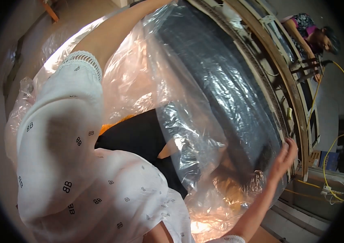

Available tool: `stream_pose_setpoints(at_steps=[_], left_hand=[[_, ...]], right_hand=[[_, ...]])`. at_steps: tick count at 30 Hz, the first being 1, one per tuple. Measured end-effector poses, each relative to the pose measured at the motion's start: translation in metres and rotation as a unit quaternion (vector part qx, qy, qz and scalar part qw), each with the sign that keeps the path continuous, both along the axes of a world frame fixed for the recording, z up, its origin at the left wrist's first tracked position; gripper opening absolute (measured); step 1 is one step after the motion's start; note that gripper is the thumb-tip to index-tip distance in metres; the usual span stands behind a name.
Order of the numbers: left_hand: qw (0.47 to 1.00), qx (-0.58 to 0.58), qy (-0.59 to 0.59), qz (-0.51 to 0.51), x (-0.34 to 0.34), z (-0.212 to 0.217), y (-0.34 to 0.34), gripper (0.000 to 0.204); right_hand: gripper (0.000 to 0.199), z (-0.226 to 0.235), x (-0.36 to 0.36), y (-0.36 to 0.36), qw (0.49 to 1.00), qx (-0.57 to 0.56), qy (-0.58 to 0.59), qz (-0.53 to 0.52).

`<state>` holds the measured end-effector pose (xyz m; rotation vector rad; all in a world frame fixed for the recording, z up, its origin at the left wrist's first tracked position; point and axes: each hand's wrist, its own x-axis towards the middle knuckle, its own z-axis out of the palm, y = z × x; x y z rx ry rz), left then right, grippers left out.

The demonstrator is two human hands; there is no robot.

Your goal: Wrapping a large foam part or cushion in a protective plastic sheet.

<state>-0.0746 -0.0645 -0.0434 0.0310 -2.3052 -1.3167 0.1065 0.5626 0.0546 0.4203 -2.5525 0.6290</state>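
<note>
A large clear plastic sheet (131, 77) lies wrinkled over a dark sheet-like surface (188, 36) and drapes down across my lap. My left arm stretches up along the sheet to the top edge of the picture, where the hand is cut off. At the lower right, my right hand (284, 158) rests at the sheet's edge beside the long frame (279, 67). Its fingers are stretched out toward the frame's rim, and I see nothing gripped in them.
Across the frame, another person (307, 38) leans over with a hand near a dark metal fitting (303, 65). Yellow cords (325, 162) hang at the right. A blue box (329, 160) stands beyond the frame, and an orange leg-like piece (50, 11) shows at the upper left.
</note>
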Motion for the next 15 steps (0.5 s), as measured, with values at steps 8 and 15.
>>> stream_pose_setpoints(at_steps=[8,15], left_hand=[[0.976,0.013,0.097,0.195,-0.009,-0.012,-0.007,0.019],[0.948,0.051,0.123,0.29,-0.006,-0.003,0.006,0.019]], right_hand=[[0.023,-0.075,0.069,-0.309,0.788,-0.181,-0.432,0.401],[0.033,-0.169,0.09,-0.407,0.832,0.04,-0.404,0.377]])
